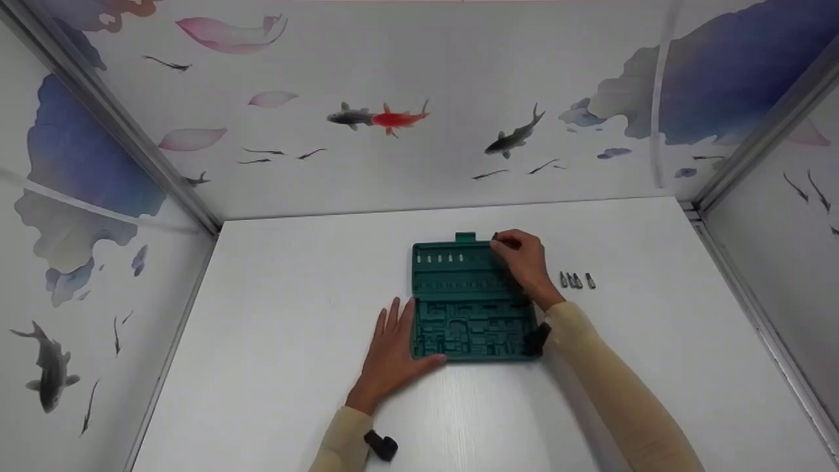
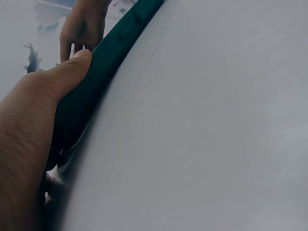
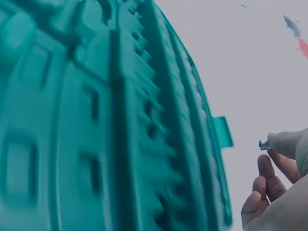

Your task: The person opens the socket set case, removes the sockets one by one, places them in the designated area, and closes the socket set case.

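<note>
A green plastic tool case (image 1: 475, 296) lies unfolded on the white table, its molded slots facing up. Over its far right corner, my right hand (image 1: 524, 259) pinches a small metal bit (image 3: 263, 145) between thumb and fingertips; one end of it looks hollow. My left hand (image 1: 391, 354) rests at the case's near left corner, fingers extended along the left side. Its thumb (image 2: 72, 67) touches the front rim. Several silver bits (image 1: 440, 258) sit in a row in the far left slots of the case.
Several loose metal bits (image 1: 575, 280) stand or lie on the table (image 1: 282, 328) to the right of the case. A green latch tab (image 1: 465, 236) juts from the far edge. Printed wall panels (image 1: 419, 164) border the table.
</note>
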`<state>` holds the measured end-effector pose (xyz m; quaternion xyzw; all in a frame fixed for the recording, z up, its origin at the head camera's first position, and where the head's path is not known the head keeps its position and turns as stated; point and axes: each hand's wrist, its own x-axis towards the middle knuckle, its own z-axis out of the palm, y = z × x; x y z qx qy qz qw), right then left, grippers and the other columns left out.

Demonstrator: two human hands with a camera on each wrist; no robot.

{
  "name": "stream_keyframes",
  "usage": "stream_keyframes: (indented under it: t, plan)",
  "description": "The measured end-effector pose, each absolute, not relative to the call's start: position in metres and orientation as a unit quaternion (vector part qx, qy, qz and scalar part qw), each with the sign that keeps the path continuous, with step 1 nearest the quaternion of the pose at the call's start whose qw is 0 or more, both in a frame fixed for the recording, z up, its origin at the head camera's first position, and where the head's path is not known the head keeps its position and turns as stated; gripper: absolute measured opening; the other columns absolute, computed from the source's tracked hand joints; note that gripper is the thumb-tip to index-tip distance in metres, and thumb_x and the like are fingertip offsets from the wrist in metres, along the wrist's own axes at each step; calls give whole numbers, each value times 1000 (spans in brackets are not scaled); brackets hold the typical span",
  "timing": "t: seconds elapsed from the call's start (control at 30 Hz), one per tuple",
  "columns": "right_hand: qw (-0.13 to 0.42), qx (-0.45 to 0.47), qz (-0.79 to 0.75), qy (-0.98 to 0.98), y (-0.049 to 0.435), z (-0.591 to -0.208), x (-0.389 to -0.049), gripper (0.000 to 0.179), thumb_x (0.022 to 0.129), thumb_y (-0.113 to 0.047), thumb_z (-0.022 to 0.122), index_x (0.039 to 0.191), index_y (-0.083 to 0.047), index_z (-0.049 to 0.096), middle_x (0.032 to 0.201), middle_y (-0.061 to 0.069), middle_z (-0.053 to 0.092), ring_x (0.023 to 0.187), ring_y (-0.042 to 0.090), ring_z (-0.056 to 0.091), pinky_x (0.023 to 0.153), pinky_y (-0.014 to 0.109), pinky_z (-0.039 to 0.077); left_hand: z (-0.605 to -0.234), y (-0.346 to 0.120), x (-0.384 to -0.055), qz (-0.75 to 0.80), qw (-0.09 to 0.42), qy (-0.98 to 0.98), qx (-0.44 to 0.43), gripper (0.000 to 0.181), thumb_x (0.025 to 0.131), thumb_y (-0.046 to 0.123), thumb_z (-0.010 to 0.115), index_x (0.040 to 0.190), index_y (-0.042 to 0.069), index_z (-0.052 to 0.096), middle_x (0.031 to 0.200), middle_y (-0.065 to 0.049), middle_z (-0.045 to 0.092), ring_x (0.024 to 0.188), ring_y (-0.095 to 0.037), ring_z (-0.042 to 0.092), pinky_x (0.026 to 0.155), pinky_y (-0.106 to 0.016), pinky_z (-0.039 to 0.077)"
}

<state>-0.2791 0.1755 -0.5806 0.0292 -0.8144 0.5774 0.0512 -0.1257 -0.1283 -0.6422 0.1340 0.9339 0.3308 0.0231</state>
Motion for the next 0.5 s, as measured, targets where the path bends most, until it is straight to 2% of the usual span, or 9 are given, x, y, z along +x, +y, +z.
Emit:
stream_keyframes:
  t: [0.2, 0.5]
  plan:
    - [62, 27, 553, -831, 211, -572, -261, 25, 107, -19, 75, 124, -1, 78, 126, 16, 75, 115, 23, 64, 91, 30, 51, -644, -127, -127, 318, 28, 939, 130, 129, 87, 89, 66, 179, 16, 13, 185, -11, 10, 172, -28, 3, 137, -51, 3]
    - [67, -9, 514, -855, 261, -576, -235, 26, 107, -23, 76, 123, -2, 79, 126, 16, 77, 113, 23, 65, 89, 23, 51, -643, -127, -127, 321, 25, 938, 131, 128, 87, 88, 67, 179, 16, 14, 185, -11, 11, 172, -28, 3, 137, -51, 4]
